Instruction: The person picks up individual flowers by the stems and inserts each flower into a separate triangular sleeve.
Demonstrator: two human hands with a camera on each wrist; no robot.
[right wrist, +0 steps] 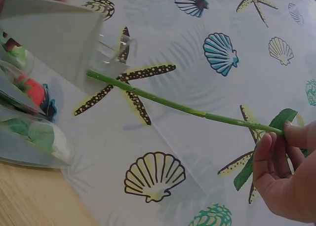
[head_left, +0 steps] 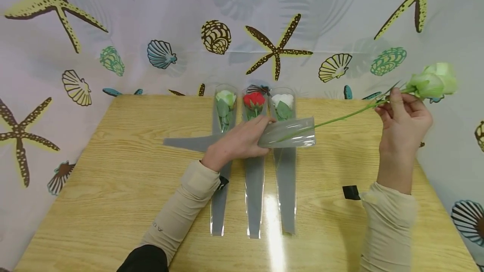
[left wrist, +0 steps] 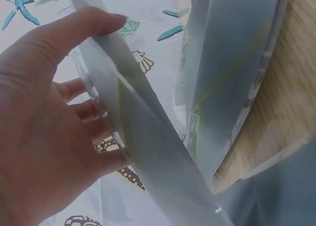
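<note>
My left hand (head_left: 242, 137) grips a grey, clear-fronted flower sleeve (head_left: 291, 133) held crosswise over the table, its wide mouth facing right. In the left wrist view, thumb and fingers wrap around the sleeve (left wrist: 133, 107). At the right, my right hand (head_left: 406, 121) pinches the green stem of a pale green artificial rose (head_left: 432, 81) just below the bloom. The lower end of the stem (right wrist: 163, 101) reaches into the sleeve's mouth. Under the left hand lie three sleeved roses side by side: a pale green rose (head_left: 225, 98), a red rose (head_left: 254, 100) and a white rose (head_left: 282, 102).
The wooden table (head_left: 124, 179) stands against a white cloth (head_left: 181, 7) printed with starfish and shells. A small black patch (head_left: 351, 192) lies on the table near the right sleeve cuff. Another black patch (head_left: 223, 183) shows beside the left cuff.
</note>
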